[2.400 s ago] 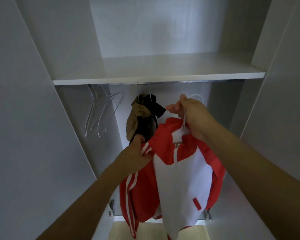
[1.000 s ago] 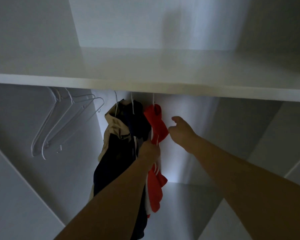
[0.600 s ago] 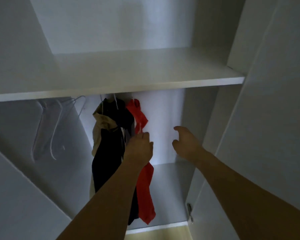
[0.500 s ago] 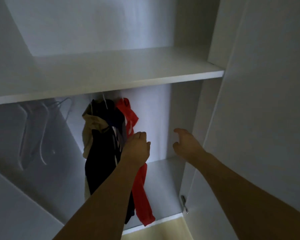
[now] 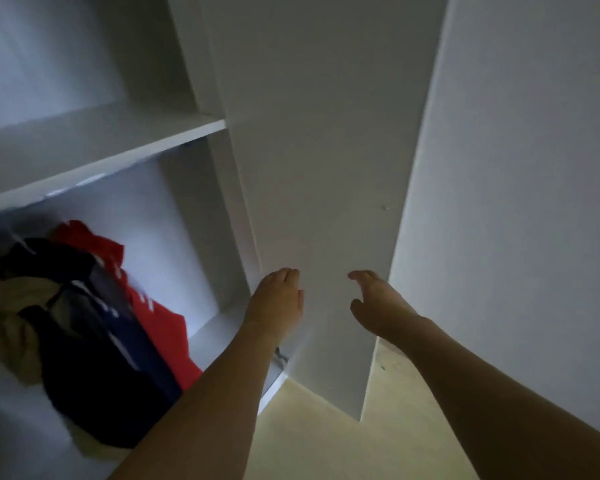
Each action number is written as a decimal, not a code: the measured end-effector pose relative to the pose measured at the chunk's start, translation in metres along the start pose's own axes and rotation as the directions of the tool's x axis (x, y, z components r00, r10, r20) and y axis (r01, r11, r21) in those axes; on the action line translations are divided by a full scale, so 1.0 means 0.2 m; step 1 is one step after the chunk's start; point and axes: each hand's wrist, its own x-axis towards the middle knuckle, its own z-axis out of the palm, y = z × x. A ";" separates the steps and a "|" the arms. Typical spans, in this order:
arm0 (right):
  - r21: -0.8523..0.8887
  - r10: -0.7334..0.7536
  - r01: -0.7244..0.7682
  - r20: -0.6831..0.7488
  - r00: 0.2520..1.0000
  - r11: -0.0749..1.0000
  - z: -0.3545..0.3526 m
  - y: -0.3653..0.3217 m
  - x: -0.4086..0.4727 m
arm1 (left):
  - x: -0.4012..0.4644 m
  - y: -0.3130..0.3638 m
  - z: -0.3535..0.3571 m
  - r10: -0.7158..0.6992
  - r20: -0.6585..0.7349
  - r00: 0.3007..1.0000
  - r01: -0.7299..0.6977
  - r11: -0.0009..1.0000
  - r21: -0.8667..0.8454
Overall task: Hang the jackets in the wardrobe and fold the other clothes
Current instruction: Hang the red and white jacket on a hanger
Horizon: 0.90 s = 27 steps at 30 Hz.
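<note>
Both hands empty, fingers relaxed: left hand (image 5: 278, 299) and right hand (image 5: 378, 306) reach toward the white wardrobe door (image 5: 326, 188). Red jacket (image 5: 156, 313) hangs inside beside a dark navy jacket (image 5: 97, 355).

no legible text, labels, numbers, signs anywhere

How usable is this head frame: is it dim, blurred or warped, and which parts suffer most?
Head view: dim overall, the wardrobe interior in shadow; the hanging jackets at lower left are smeared by motion blur, their hangers indistinct; the shelf edge and door lines lean and splay from wide-angle distortion; left hand and right hand read fairly sharp; no glare.
</note>
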 end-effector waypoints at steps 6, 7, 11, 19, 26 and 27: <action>0.003 0.227 -0.231 -0.189 0.955 0.973 -0.37 0.67 -0.69 | -0.08 0.91 0.09 0.260 0.025 0.965 -0.257 0.962 -0.091; 0.006 0.264 -0.269 -0.220 0.939 0.963 -0.44 0.78 -0.83 | -0.12 1.09 0.12 0.308 0.028 0.951 -0.304 0.946 -0.110; 0.044 0.398 -0.406 -0.313 0.862 0.913 -0.68 1.25 -1.41 | -0.32 1.79 0.21 0.453 0.032 0.891 -0.442 0.882 -0.162; 0.178 0.630 -0.607 -0.310 0.712 0.774 -0.88 1.95 -2.37 | -0.76 2.91 0.46 0.648 0.125 0.751 -0.610 0.754 -0.242; 0.279 0.779 -0.735 -0.344 0.525 0.618 -1.03 2.48 -3.16 | -1.13 3.81 0.68 0.770 0.229 0.595 -0.713 0.638 -0.291; 0.298 0.801 -0.752 -0.341 0.492 0.588 -1.05 2.56 -3.30 | -1.22 3.96 0.70 0.787 0.234 0.570 -0.726 0.616 -0.304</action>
